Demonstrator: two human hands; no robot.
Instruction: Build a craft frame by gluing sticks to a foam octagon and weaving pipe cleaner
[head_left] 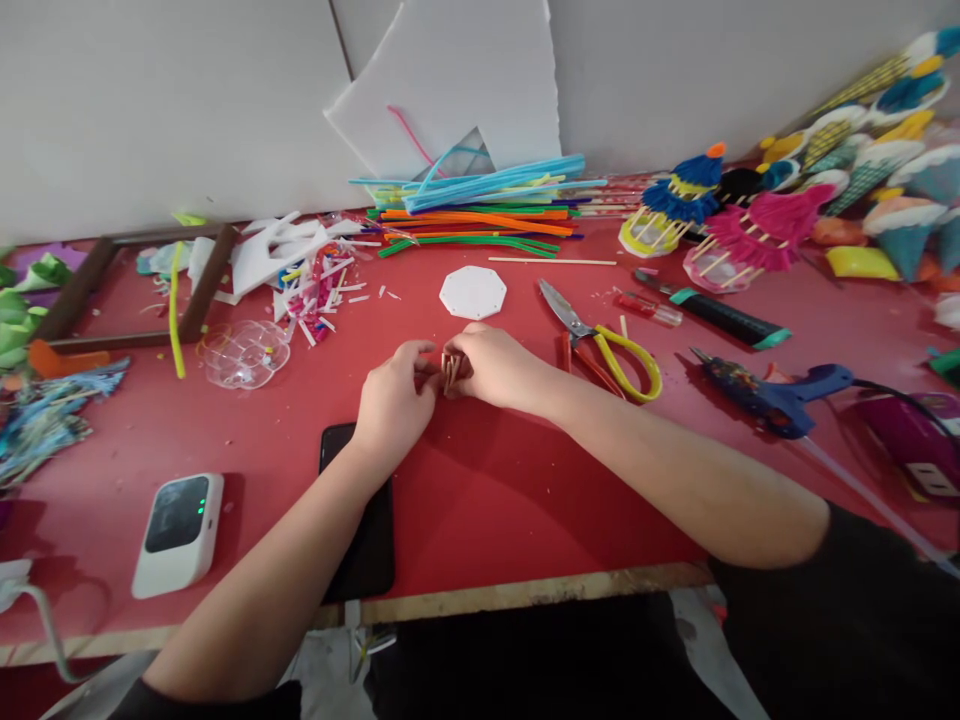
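Observation:
A small bundle of short wooden sticks (450, 371) is held upright between my two hands, just above or on the red table. My right hand (491, 365) grips it from the right, thumb and fingers closed round it. On the other side my left hand (397, 400) has its fingers curled in against the bundle; its fingertips are partly hidden. Just beyond the hands lies a white octagonal plate (472, 292) with small holes along its rim. One long thin wooden stick (553, 261) rests behind that plate.
Right: yellow-and-red-handled shears (626, 365), a utility knife (731, 318), a blue glue gun (780, 390). Behind: pipe cleaners (480, 215), blue and pink tasselled pieces (772, 230). Left: a brown frame (202, 285), a white device (178, 535). A black phone (367, 550) lies under my left forearm.

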